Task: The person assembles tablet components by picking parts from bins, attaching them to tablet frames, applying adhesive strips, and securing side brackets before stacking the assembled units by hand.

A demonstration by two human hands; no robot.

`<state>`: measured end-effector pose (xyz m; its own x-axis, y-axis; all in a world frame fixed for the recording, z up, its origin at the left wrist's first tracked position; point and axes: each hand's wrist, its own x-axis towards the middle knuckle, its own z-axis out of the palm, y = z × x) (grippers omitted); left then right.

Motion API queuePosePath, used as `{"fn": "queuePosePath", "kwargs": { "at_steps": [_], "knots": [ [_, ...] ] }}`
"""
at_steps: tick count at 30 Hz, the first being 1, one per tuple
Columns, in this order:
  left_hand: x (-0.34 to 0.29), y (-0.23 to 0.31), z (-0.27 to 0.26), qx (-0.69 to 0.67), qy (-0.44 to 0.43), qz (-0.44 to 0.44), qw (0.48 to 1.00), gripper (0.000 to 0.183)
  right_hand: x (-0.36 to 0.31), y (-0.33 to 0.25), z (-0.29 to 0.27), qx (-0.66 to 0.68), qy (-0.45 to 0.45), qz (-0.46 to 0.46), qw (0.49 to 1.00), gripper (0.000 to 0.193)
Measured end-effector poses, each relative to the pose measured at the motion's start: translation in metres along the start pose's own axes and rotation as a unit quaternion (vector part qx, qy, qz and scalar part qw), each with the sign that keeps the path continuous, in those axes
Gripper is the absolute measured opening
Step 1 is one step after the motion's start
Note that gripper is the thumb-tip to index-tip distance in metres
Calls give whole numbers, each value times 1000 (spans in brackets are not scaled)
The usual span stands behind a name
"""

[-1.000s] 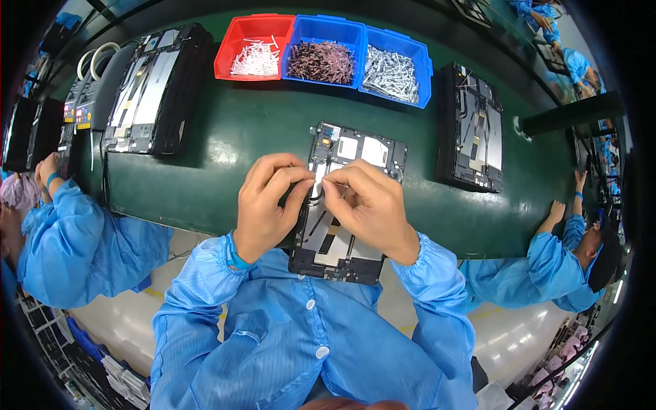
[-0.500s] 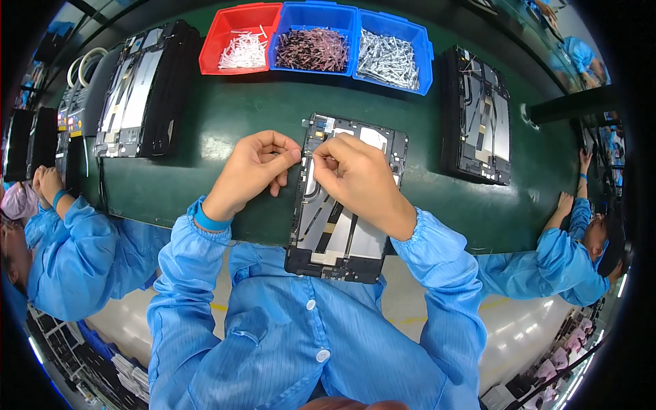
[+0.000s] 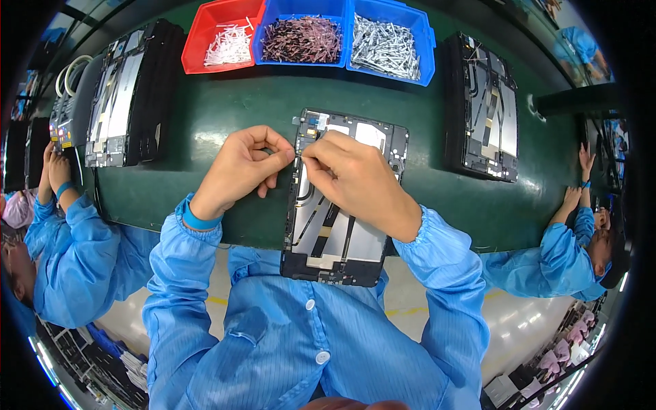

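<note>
An opened tablet (image 3: 372, 239) with its inner parts bare lies in front of me, its near end at the table edge. At its upper left edge my left hand (image 3: 239, 167) is closed in a pinch, thumb and forefinger tips together. My right hand (image 3: 359, 178) reaches over the tablet's upper half, also pinching, its fingertips close to the left ones. Whatever sits between either set of fingertips is too small or hidden to name. Beneath the right hand, part of the tablet's inside is covered.
At the far side stand a red bin (image 3: 195, 58) of white strips and two blue bins (image 3: 427, 58) of dark and silvery small parts. Stacks of opened tablets rise at left (image 3: 113, 102) and right (image 3: 492, 116). Co-workers in blue sit on both sides.
My right fingertips have come a little left, nearer the left ones at the tablet's edge. Both hands stay pinched. The view has shifted slightly.
</note>
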<state>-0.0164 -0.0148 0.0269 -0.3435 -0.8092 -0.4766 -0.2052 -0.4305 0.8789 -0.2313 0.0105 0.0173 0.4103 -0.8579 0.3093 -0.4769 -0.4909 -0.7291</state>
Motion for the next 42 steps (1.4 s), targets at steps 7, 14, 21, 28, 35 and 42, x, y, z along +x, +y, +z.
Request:
{"fn": "queuePosePath", "kwargs": {
  "at_steps": [7,14,21,28,35,42],
  "knots": [
    [5,7,-3,18,-12,-21,1000,10,1,0,-3,0,-22,4,1000,9],
    [5,8,0,34,-2,-21,999,10,1,0,-3,4,-17,14,1000,9],
    [3,6,-4,24,-14,-16,999,12,1,-1,-2,4,-17,20,1000,8],
    [4,6,-2,25,-14,-13,999,11,0,-1,-2,0,-12,17,1000,8],
    [5,7,-1,25,-4,-19,999,10,0,-2,-3,6,-18,23,1000,8],
    [4,4,1,25,15,-13,999,11,-2,-1,3,28,6,19,999,8]
  ]
}}
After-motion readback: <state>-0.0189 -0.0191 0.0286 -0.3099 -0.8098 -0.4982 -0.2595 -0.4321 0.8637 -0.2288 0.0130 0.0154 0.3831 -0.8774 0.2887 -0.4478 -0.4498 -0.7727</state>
